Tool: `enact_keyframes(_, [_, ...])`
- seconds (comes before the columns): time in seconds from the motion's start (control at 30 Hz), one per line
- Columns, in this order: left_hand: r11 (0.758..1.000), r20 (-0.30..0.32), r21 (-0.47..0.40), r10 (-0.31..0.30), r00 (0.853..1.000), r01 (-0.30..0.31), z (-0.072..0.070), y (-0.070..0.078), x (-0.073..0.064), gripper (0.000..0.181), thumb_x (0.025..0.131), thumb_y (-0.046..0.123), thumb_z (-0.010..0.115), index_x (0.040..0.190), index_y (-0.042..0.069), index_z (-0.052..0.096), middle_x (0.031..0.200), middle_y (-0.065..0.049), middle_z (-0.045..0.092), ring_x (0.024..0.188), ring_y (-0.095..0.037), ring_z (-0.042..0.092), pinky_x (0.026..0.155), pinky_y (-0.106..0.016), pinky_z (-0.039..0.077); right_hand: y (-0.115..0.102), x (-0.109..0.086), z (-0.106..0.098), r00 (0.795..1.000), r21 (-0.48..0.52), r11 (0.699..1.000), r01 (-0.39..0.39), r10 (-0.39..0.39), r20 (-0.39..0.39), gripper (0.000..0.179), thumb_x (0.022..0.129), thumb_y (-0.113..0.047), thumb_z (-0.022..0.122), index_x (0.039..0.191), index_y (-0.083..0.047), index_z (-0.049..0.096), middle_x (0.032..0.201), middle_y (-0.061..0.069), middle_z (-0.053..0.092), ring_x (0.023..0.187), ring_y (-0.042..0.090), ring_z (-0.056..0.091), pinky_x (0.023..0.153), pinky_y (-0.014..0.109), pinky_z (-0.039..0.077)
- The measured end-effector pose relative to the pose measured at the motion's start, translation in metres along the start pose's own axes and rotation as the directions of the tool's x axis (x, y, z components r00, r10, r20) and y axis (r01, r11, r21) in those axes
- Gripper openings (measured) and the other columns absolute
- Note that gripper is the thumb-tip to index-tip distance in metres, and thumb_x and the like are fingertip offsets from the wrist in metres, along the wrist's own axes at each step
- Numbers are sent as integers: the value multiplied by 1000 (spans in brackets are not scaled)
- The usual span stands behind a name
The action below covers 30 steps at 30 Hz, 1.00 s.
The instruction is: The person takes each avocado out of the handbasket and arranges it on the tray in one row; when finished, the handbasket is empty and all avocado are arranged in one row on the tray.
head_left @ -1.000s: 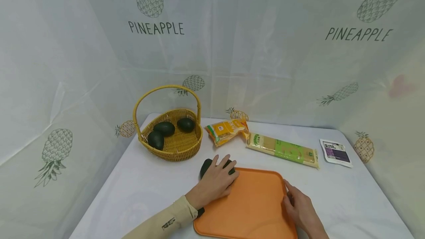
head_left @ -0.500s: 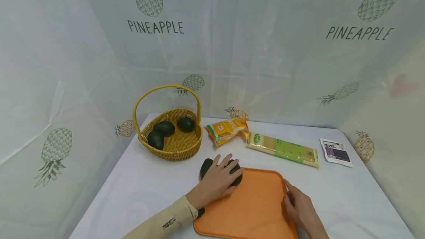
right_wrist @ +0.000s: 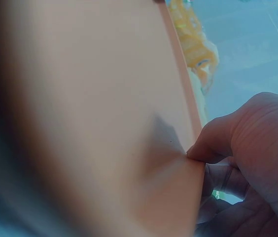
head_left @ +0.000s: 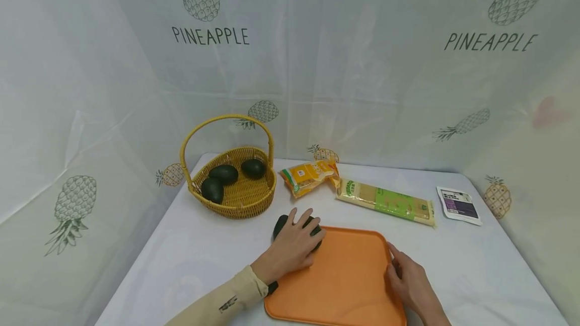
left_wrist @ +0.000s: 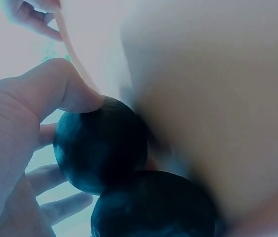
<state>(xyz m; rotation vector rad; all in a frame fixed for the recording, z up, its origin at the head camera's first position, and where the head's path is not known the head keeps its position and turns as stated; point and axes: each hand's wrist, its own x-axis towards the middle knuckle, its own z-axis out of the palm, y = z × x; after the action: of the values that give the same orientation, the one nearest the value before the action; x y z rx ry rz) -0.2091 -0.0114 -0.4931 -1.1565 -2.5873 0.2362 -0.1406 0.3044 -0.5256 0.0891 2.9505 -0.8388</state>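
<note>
My left hand (head_left: 292,243) holds a dark green avocado (head_left: 315,231) at the far left corner of an orange tray (head_left: 340,280). In the left wrist view, its thumb lies on that avocado (left_wrist: 99,143), with fingers behind it. A second avocado (head_left: 279,225) lies just left of the hand, mostly covered by it in the head view; in the left wrist view this dark avocado (left_wrist: 154,207) touches the held one. My right hand (head_left: 410,283) pinches the tray's right rim between thumb and fingers, as the tray (right_wrist: 168,197) shows in the right wrist view.
Behind stands a wicker basket (head_left: 246,210) with 3 avocados and a tall handle. An orange food packet (head_left: 310,177), a long green-and-tan noodle packet (head_left: 385,201) and a white-purple pouch (head_left: 459,206) line the back. A dark object (head_left: 273,287) is partly hidden beside my left wrist.
My left hand shifts slightly right with the avocado over the tray corner, then slightly back left. The right hand keeps its place on the tray rim.
</note>
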Motion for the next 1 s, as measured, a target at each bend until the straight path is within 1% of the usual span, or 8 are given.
enact_keyframes(0.27, [1000, 47, 11, 1, 999, -1, -2, -1, -1, 44, 96, 44, 75, 136, 30, 63, 154, -1, 59, 154, -31, 46, 120, -61, 44, -2, 1, 0, 1000, 0, 1000, -12, 12, 4, 60, 101, -6, 60, 158, 7, 45, 88, 0, 56, 75, 10, 48, 64, 24, 39])
enact_keyframes(0.33, [1000, 49, 10, -1, 999, 0, -1, -1, -1, 45, 97, 45, 74, 137, 30, 62, 155, -1, 58, 154, -31, 46, 121, -61, 44, -1, 1, -1, 1000, -3, 1000, -11, 11, 4, 61, 100, -7, 60, 158, 7, 45, 88, 0, 56, 75, 10, 48, 64, 24, 38])
enact_keyframes(0.57, [1000, 21, -3, 10, 1000, -10, 2, 0, -1, 50, 99, 47, 72, 145, 31, 60, 158, -2, 57, 153, -30, 47, 119, -61, 46, -1, 1, -1, 1000, -4, 1000, 0, 0, -2, 60, 101, -7, 60, 158, 7, 46, 88, 0, 56, 74, 9, 47, 64, 24, 38])
enact_keyframes(0.83, [1000, 26, -16, 8, 1000, -8, 0, 0, 0, 53, 100, 51, 71, 147, 30, 59, 160, -2, 55, 154, -30, 47, 120, -60, 45, 0, 1, 0, 1000, -1, 1000, -2, 2, 5, 60, 102, -7, 60, 158, 6, 45, 88, 0, 56, 74, 8, 47, 65, 24, 39])
enact_keyframes(0.9, [999, 27, -40, 6, 1000, -5, 0, 0, 0, 54, 100, 53, 71, 147, 30, 58, 160, -2, 55, 154, -30, 46, 120, -60, 45, 1, 1, 0, 1000, 1, 1000, -1, 1, 4, 60, 102, -7, 60, 158, 6, 45, 88, 0, 57, 74, 8, 47, 65, 24, 39])
enact_keyframes(1.0, [992, 22, -125, -9, 1000, 11, -1, -3, 0, 57, 100, 54, 71, 149, 29, 58, 161, -2, 54, 154, -31, 45, 120, -61, 45, 1, 0, 0, 1000, 8, 1000, 0, 0, 7, 60, 102, -7, 60, 158, 6, 45, 88, 0, 57, 73, 7, 47, 65, 24, 39])
